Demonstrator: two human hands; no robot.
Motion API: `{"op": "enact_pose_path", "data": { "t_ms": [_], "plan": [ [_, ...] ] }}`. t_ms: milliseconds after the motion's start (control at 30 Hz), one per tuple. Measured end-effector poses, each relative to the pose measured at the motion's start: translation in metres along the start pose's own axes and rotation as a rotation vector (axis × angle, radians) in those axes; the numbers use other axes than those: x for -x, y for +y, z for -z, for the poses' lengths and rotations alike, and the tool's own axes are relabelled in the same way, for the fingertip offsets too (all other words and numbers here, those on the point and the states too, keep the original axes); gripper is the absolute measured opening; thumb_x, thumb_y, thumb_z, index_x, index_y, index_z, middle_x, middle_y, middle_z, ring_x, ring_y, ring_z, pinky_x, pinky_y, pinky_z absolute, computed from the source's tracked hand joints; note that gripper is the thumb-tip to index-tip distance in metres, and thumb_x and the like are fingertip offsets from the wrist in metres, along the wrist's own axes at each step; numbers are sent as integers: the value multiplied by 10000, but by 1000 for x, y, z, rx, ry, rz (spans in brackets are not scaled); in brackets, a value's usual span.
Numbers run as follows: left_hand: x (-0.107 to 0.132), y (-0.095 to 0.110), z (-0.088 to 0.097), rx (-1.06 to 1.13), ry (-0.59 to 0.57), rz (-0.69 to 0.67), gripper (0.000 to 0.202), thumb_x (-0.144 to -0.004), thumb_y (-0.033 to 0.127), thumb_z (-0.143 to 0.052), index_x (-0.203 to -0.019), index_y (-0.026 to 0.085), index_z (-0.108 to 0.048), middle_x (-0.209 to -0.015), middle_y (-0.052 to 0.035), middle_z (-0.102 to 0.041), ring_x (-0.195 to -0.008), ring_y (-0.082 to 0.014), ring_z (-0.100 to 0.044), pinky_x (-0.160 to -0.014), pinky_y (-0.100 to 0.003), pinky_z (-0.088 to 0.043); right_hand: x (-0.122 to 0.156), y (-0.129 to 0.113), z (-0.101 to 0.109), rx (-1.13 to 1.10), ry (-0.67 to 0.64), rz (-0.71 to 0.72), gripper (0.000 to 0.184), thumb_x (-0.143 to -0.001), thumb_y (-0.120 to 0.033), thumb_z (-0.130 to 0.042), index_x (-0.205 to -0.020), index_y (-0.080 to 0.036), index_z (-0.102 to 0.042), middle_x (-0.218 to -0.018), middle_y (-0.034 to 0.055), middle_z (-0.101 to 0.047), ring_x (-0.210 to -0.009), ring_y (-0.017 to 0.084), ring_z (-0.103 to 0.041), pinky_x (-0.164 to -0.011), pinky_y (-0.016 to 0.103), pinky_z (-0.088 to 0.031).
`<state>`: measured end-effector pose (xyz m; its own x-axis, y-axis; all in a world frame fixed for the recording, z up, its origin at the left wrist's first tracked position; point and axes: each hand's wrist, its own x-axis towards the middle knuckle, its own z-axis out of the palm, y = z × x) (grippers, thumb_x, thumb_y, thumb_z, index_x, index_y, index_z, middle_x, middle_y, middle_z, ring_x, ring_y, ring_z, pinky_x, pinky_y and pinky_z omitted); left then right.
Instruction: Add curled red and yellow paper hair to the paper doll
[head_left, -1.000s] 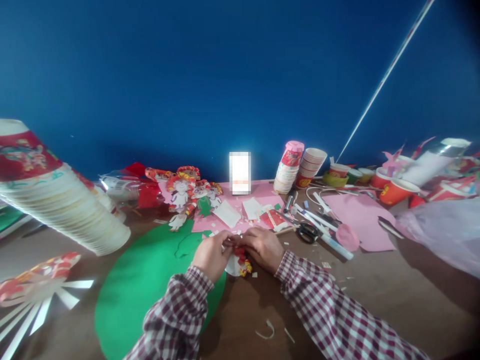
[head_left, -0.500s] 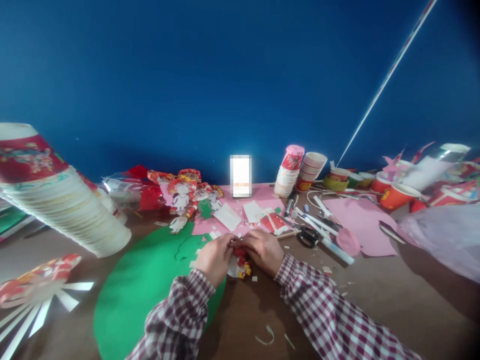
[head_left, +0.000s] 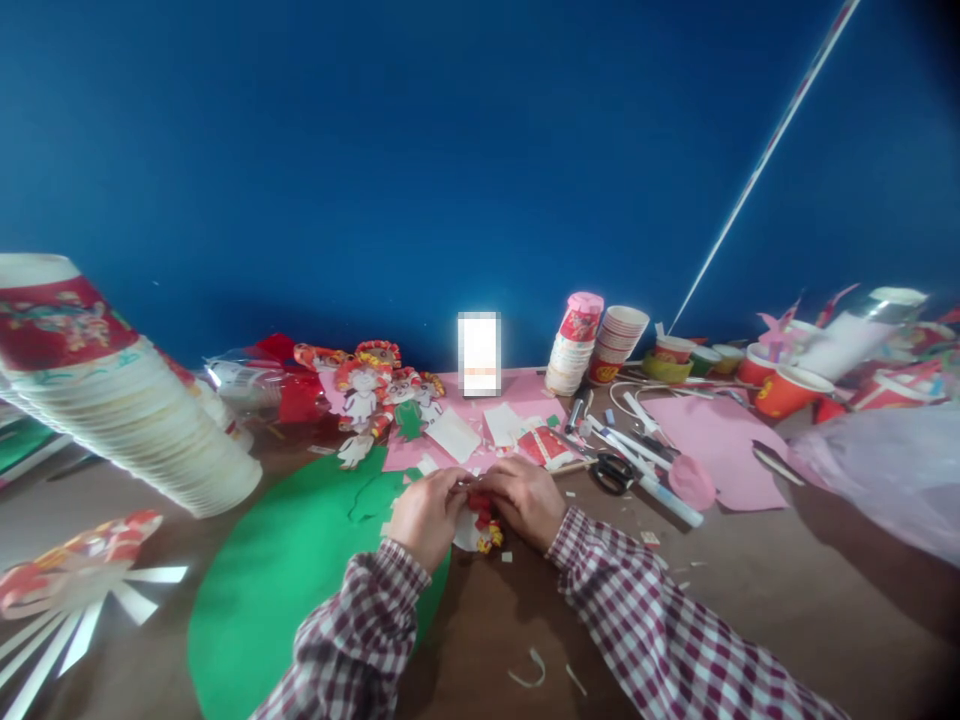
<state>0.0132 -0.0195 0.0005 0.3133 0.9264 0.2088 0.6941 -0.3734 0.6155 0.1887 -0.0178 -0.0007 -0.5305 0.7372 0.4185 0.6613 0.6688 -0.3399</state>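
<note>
My left hand [head_left: 429, 515] and my right hand [head_left: 531, 500] meet over the brown table, fingers bent and fingertips close together. Both pinch the far edge of a small paper cutout [head_left: 484, 515] with red and yellow parts and a white part at its left. Its upper end is hidden by my fingers. A large green paper circle [head_left: 300, 590] lies under and left of my left wrist. Just beyond my fingers, white paper pieces [head_left: 454, 436] and a red printed paper scrap [head_left: 545, 446] rest on a pink sheet [head_left: 525, 385].
Black-handled scissors [head_left: 613, 472] and a marker [head_left: 671, 500] lie to the right. Paper cup stacks stand at the left [head_left: 150, 420] and back [head_left: 571, 350]. Coloured paper figures [head_left: 364, 390] are heaped back left. A strip-cut paper piece [head_left: 82, 570] lies front left.
My hands stay together on the small paper cutout, with only slight finger movement. The view has shifted a little.
</note>
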Motion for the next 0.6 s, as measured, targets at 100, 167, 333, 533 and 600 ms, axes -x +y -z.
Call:
{"op": "enact_pose_path", "data": {
  "t_ms": [100, 167, 333, 533, 600],
  "plan": [
    [0, 0, 0, 15, 0, 2, 203, -751, 155, -463, -897, 220, -588, -859, -6, -641, -764, -139, -581, -680, -220, -430, 0, 0, 0, 12, 1, 8, 213, -859, -244, -434, -949, -202, -623, -838, 45, -579, -800, 148, -479, -708, 258, -375],
    [-1, 0, 0, 12, 1, 3, 196, -753, 160, -464, -887, 224, -591, -849, -2, -642, -756, -138, -578, -670, -218, -427, 0, 0, 0, 11, -1, 9, 219, -863, -248, -427, -951, -204, -623, -841, 45, -581, -801, 147, -480, -710, 258, -375],
    [0, 3, 1, -57, -13, -1, 222, -752, 147, -455, -910, 221, -591, -869, -18, -630, -796, -150, -568, -694, -230, -417, 0, -1, 1, 4, -12, 4, 219, -859, -256, -437, -981, -212, -613, -850, 44, -581, -806, 151, -479, -718, 262, -374],
    [-1, 6, 2, -26, -67, 57, 258, -721, 126, -483, -942, 228, -569, -847, -2, -645, -772, -141, -586, -670, -212, -422, 0, -1, 3, 37, -38, 1, 228, -864, -269, -428, -971, -226, -625, -818, 45, -567, -778, 148, -483, -688, 254, -364],
    [-1, 7, 3, -35, -78, 79, 251, -724, 137, -490, -940, 232, -578, -857, 0, -653, -791, -148, -591, -679, -215, -426, 0, 0, 2, 65, -55, 15, 227, -866, -283, -428, -961, -232, -627, -813, 42, -567, -773, 147, -483, -683, 255, -355]
  ]
}}
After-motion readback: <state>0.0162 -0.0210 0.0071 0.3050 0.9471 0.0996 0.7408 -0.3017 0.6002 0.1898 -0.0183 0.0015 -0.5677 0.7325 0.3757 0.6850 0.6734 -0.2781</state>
